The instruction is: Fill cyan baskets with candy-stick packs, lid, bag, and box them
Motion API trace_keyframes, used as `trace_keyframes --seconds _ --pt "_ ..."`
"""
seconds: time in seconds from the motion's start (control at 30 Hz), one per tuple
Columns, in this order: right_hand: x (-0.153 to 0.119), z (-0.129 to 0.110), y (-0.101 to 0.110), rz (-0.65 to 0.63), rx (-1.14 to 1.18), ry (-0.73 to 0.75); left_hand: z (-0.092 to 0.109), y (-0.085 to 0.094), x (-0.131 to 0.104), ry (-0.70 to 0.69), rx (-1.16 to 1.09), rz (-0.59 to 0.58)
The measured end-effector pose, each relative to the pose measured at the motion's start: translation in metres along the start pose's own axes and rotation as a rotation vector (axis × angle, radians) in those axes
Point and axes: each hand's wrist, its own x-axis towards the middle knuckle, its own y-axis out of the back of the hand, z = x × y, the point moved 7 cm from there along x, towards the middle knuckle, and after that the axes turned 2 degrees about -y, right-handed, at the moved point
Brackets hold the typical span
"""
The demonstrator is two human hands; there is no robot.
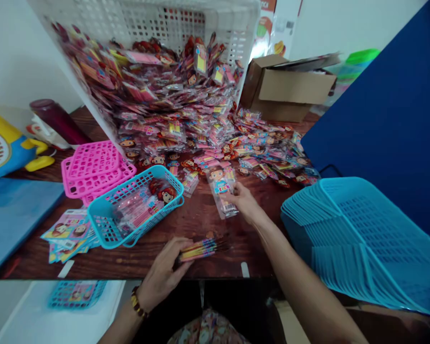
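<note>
My left hand [170, 267], with a beaded bracelet on its wrist, is closed round a small stack of packets [200, 248] held edge-up just over the front of the table. Farther forward, my right hand [241, 200] pinches a clear packet [222, 184] printed with a cartoon figure and the word "Stick". Left of my hands sits a blue plastic basket [109, 239] with similar packets [139, 208] lying inside. Behind the right hand, many more packets [186, 102] spill out of a tipped white crate [229, 19] onto the table.
Nested blue baskets [344, 229] stand at the right, beside a blue panel [387, 129]. Pink perforated lids [93, 167] and printed cards [69, 231] lie at the left. Farther back are a cardboard box [286, 88], a dark red bottle [59, 119] and a yellow-and-blue fan [7, 148].
</note>
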Motion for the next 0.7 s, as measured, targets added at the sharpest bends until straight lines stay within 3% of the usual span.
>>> trace_keyframes --seconds 0.07,0.2,0.27,0.37,0.43,0.5,0.63,0.7 --pt "-0.019 0.013 0.0 0.009 0.117 -0.111 0.0 0.0 -0.001 0.001 -0.003 0.014" --pt "-0.052 0.005 0.017 -0.029 -0.516 -0.136 -0.003 -0.002 -0.003 0.0 -0.015 0.003" --pt "-0.055 -0.013 0.023 -0.042 -0.754 0.014 -0.003 -0.003 -0.003 0.002 -0.017 -0.01" --pt "-0.053 -0.031 0.0 -0.292 -0.796 0.365 -0.003 -0.004 -0.004 0.008 -0.02 -0.021" --pt "-0.048 -0.027 -0.016 -0.43 -0.79 0.461 -0.003 -0.004 -0.005 0.014 -0.019 -0.025" --pt "-0.037 -0.02 -0.019 -0.402 -0.824 0.45 -0.004 -0.005 -0.006 0.013 -0.01 -0.026" --pt "-0.022 -0.017 -0.005 -0.236 -0.943 0.389 -0.004 -0.004 -0.006 -0.008 -0.002 0.003" --pt "-0.02 -0.02 0.0 -0.235 -0.953 0.385 -0.003 -0.006 -0.004 -0.005 -0.016 -0.008"
